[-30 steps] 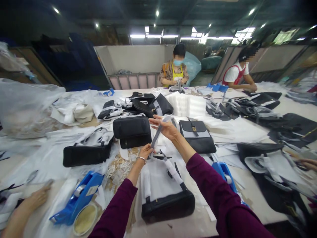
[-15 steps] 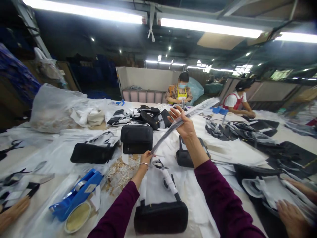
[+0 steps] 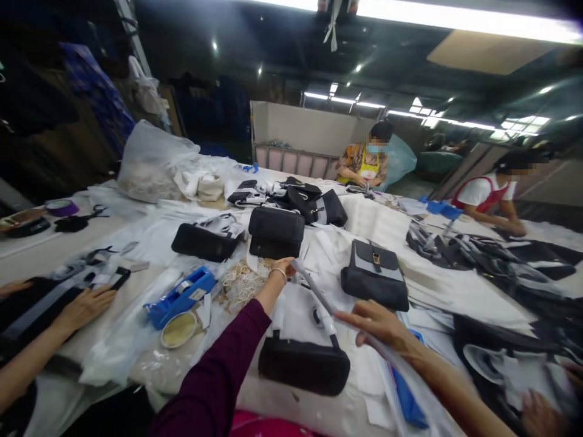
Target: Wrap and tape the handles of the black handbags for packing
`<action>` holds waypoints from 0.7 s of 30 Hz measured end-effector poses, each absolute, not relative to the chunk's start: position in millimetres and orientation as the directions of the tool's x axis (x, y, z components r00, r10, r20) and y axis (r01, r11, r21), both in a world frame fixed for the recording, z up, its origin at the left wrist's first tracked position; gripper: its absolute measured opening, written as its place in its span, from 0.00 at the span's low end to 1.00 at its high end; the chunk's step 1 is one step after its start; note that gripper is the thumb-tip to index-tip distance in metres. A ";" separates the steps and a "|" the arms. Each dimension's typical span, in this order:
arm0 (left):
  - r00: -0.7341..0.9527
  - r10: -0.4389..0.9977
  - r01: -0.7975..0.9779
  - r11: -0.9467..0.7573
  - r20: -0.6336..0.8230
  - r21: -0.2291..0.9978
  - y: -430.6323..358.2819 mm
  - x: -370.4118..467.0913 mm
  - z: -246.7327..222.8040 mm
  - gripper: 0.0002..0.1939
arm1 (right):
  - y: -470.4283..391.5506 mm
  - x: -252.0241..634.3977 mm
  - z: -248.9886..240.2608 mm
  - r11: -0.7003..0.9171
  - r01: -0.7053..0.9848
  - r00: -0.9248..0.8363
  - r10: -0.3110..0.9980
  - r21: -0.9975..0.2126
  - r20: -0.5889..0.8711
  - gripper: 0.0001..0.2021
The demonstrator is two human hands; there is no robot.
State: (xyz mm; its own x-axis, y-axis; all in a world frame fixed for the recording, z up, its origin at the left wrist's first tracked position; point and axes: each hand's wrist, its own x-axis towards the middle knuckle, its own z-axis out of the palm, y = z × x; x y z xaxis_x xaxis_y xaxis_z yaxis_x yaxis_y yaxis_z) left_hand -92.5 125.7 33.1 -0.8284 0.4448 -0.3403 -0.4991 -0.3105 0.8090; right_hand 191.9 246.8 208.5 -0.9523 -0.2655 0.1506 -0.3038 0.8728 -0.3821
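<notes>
A long grey strap in clear plastic film stretches between my hands. My left hand is closed on its upper end, above the handle of a black handbag. My right hand has the strap running between thumb and fingers, its forefinger stretched along it. From there the strap hangs in a blurred curve toward the lower right. The handbag lies in front of me, with white wrapping on its handle and a white sheet behind it. Right of it sits another black bag with a gold buckle.
A blue tape dispenser and a round tub stand to the left, beside a heap of white cords. More black bags lie further back. Co-workers' hands work at the left and right edges; two people sit across the table.
My right hand has come down and toward me, drawing the strap from a raised slant to a downward one. The view has swung left, and the buckled bag is now uncovered.
</notes>
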 end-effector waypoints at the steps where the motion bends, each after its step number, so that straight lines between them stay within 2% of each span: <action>1: -0.811 0.479 -0.521 -0.326 -0.337 0.789 123.8 -91.6 34.9 0.07 | 243.3 200.5 194.5 0.866 -0.332 -0.943 -0.319 -0.375 0.099 0.21; 4: -0.770 0.560 -0.556 -0.353 -0.306 0.753 116.2 -85.2 41.4 0.07 | 236.5 216.7 157.1 0.844 -0.379 -0.912 -0.410 -0.379 -0.001 0.22; 9: -0.743 0.625 -0.547 -0.363 -0.238 0.754 100.3 -63.6 51.9 0.19 | 231.0 217.4 120.9 0.835 -0.402 -0.897 -0.442 -0.376 -0.022 0.21; 15: -0.627 0.739 -0.545 -0.190 -0.247 0.817 87.3 -35.6 59.9 0.17 | 224.3 205.7 107.4 0.831 -0.447 -0.882 -0.471 -0.331 0.009 0.20; 18: -0.530 0.786 -0.556 -0.039 -0.319 0.830 99.4 -27.8 66.0 0.19 | 219.6 201.3 111.1 0.823 -0.487 -0.854 -0.518 -0.292 -0.036 0.20; 21: -0.496 0.774 -0.546 0.074 -0.393 0.834 120.1 -23.5 73.7 0.18 | 212.5 197.9 115.2 0.820 -0.515 -0.836 -0.545 -0.248 -0.068 0.19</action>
